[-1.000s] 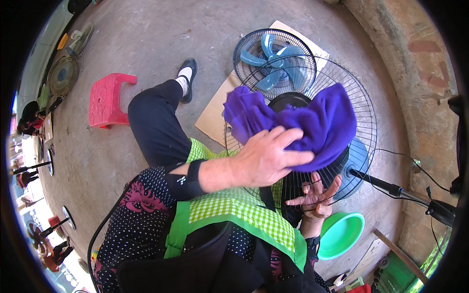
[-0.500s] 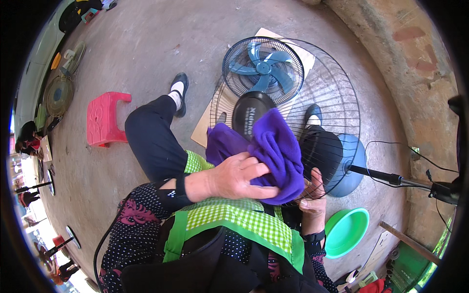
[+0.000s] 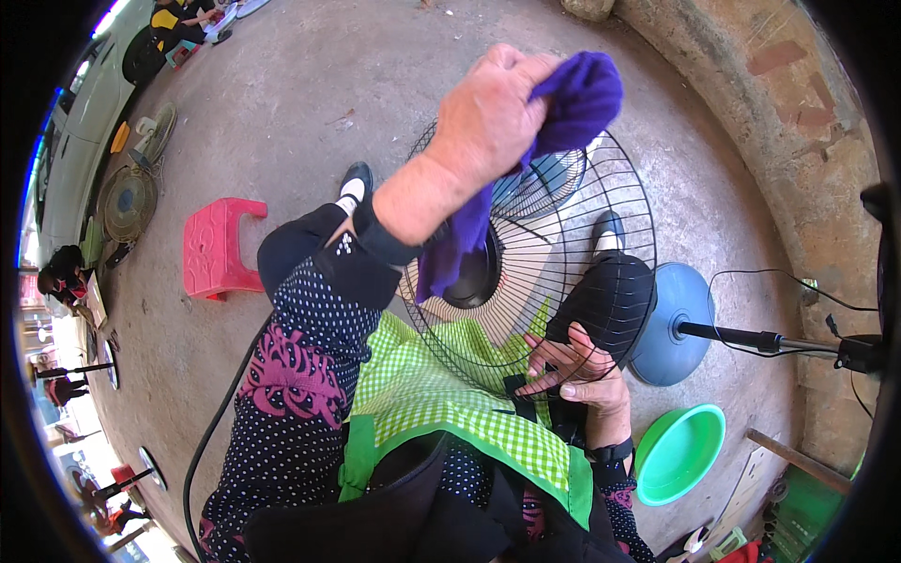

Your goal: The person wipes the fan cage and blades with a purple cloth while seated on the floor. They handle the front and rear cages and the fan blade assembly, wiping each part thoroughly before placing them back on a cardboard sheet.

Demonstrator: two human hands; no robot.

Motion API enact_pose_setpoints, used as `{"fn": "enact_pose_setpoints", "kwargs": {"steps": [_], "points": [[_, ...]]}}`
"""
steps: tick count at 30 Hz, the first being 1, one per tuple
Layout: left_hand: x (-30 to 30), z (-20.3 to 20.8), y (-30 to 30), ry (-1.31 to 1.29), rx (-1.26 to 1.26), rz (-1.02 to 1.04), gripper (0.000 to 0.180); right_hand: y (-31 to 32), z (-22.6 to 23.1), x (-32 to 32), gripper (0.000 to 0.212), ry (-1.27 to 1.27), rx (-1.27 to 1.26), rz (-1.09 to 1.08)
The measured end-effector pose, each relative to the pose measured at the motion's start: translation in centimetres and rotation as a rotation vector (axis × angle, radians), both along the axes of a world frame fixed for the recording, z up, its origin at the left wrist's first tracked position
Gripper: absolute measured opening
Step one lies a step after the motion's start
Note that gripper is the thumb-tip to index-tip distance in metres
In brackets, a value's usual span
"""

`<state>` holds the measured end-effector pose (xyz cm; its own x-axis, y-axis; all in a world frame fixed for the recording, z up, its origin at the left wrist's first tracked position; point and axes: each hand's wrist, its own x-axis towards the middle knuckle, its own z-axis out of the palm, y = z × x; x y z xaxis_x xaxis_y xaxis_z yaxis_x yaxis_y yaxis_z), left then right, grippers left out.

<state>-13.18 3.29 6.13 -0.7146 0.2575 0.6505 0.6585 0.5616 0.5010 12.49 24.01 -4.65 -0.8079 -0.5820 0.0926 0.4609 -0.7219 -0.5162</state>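
Note:
My left hand (image 3: 490, 120) is raised over the far side of a round black wire fan grille (image 3: 514, 255). It is closed round a bunched purple cloth (image 3: 584, 105), and a loose end of the cloth hangs down across the grille. Above my lap the grille stands tilted, its dark round centre partly covered by the cloth. My right hand (image 3: 593, 380) grips the grille's near right rim, with some fingers spread against the wires. Beyond the grille, a fan head with blue blades (image 3: 549, 183) lies on the floor, partly hidden by my left hand and the cloth.
A red plastic stool (image 3: 214, 249) stands to the left. On the right are a blue round fan base (image 3: 674, 352) with its pole (image 3: 727, 334), a green basin (image 3: 648, 474) and a rough wall (image 3: 798, 141). Other fans (image 3: 127, 205) and a seated person are at far left.
My left hand has lifted the purple cloth from near my lap up and away to the grille's far side. The grille has tilted and come nearer to me, still in my right hand.

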Motion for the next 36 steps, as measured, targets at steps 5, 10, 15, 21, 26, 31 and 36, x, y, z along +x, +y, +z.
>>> {"fn": "enact_pose_setpoints", "kwargs": {"steps": [5,10,15,21,26,31,36], "points": [[-2.6,-0.3,-1.9,-0.301,0.115,0.050,0.034,-0.6,0.5,-0.1,0.084,0.018,0.066,-0.017],[-2.3,3.0,-4.2,-0.496,0.955,-0.213,0.024,-0.8,0.9,0.0,0.084,0.055,0.140,0.023],[3.0,5.0,-1.8,-0.346,0.360,-0.607,0.035,-0.8,1.0,-0.2,0.080,0.066,0.125,0.035],[9.6,2.0,0.6,0.093,-0.222,-0.236,0.033,-0.8,0.9,0.9,0.071,-0.054,0.103,-0.015],[12.7,-0.6,-0.2,0.053,-0.125,-0.227,0.040,-0.5,-0.2,1.4,0.075,-0.049,0.081,-0.021],[16.0,-4.1,-2.7,-0.152,-0.165,-0.332,0.041,-0.2,-0.8,1.5,0.086,0.068,-0.034,-0.167],[18.7,-6.3,-6.6,-0.373,-0.190,-0.601,0.036,0.8,-1.0,2.3,0.090,-0.082,0.002,-0.238]]}}
